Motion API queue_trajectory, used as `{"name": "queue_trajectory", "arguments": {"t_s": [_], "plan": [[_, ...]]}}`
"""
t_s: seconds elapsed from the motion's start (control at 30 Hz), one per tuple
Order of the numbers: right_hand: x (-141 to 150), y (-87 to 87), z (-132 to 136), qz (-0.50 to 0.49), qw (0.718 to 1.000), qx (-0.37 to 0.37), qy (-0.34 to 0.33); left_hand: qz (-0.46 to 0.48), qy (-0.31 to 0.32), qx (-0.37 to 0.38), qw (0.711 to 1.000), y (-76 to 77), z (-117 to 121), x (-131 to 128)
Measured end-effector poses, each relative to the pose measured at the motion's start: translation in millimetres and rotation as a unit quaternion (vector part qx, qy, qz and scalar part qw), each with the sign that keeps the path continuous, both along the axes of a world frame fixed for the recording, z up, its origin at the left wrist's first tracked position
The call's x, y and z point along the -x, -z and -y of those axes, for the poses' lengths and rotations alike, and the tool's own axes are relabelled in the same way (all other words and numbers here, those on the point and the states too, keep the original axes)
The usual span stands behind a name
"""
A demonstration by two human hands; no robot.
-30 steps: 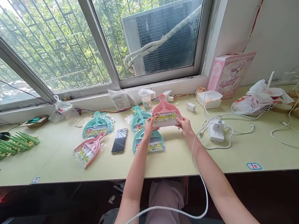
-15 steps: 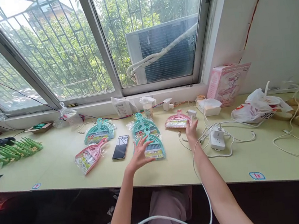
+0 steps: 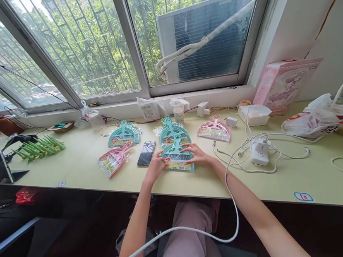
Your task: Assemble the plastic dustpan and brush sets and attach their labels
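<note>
Windows [image 3: 95,46] back a pale table [image 3: 81,158], left fingers [image 3: 159,159] and right fingers [image 3: 190,147] flanking a teal dustpan [image 3: 177,158], grip unclear.

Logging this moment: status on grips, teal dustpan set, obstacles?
Left grip, right grip: either side of front teal dustpan set, hold unclear. Label facing up. Phone beside left grip, clear of set.

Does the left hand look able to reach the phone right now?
Probably yes. The phone lies close beside the left hand, with nothing on top of it, though that hand is at the teal dustpan set.
</note>
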State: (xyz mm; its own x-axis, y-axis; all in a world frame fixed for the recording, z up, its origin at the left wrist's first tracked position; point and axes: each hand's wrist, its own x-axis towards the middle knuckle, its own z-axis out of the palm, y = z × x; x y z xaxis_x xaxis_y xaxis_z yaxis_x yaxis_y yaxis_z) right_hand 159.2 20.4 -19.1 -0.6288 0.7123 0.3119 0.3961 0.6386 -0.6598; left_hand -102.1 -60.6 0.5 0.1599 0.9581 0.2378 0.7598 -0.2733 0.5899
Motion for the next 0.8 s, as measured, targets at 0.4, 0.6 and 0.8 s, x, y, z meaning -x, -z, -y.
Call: {"name": "queue_trajectory", "arguments": {"t_s": [0.4,0.6,0.8], "plan": [[-6.1,-4.7,-0.2,0.031,0.988,0.106,-0.103,0.035,-0.074,0.013,0.997,14.3,-6.6,-0.5],[-9.2,-8.9,1.1,-0.015,0.981,0.164,-0.1,0.102,-0.03,0.056,0.993,3.4,-4.1,3.2],[-12.3,-16.9,6.1,-0.111,0.968,0.203,-0.094,0.229,-0.123,-0.025,0.965,-3.2,3.7,-5.9]]}}
